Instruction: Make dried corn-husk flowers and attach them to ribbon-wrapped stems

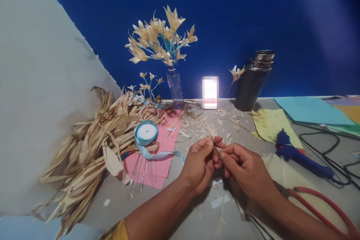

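Note:
Between my two hands, over the middle of the table, is a small pale corn husk flower. My left hand pinches it at its base between thumb and fingers, petals pointing up. My right hand is closed close beside, its thumb and fingertips pressed on what looks like a thin wire stem below the flower; most of that stem is hidden by my fingers. Left of my hands lies a spool of light blue ribbon, its loose end trailing toward my left wrist. Several thin wires rest on pink paper.
Dried corn husks are heaped at left. Behind stand a bottle of husk flowers, a lit screen and a dark flask. At right lie a blue glue gun with its cord and red-handled scissors. Husk scraps litter the table.

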`<state>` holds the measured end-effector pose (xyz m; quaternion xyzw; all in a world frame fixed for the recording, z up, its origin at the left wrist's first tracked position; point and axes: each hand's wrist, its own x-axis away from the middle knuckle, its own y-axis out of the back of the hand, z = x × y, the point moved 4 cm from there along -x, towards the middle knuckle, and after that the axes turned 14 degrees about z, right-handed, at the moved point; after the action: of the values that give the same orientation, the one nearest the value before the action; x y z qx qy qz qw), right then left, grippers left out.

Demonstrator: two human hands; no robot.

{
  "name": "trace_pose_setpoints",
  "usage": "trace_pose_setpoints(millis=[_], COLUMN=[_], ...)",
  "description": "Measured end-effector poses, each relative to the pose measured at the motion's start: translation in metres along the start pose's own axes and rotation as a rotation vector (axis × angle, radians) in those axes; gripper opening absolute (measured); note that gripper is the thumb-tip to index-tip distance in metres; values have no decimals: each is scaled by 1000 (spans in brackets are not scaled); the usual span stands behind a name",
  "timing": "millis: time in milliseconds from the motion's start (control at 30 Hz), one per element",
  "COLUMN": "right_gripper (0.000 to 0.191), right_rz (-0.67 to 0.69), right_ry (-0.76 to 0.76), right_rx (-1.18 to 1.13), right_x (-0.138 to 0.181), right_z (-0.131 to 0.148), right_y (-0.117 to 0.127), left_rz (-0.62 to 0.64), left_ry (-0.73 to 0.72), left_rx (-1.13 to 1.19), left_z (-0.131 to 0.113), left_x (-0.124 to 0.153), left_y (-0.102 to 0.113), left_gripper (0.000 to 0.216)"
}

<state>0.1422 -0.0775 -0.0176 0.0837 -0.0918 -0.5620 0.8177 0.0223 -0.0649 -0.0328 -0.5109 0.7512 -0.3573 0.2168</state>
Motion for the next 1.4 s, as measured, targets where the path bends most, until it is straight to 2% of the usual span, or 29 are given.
trace_pose_setpoints(millis=[300,733,1400], right_gripper=[22,25,25], right_rz=[18,4,31], right_ry=[7,14,1], right_rx=[74,46,53], right_x=[2,5,4], right_z=[3,12,9], right_y=[-1,1,0], left_rz=[-11,-41,-55], left_ry=[38,117,130], left_rx=[-23,204,214], left_z=[-3,9,9], left_x=[-3,0,2], left_y=[8,7,6], left_gripper=[32,31,32])
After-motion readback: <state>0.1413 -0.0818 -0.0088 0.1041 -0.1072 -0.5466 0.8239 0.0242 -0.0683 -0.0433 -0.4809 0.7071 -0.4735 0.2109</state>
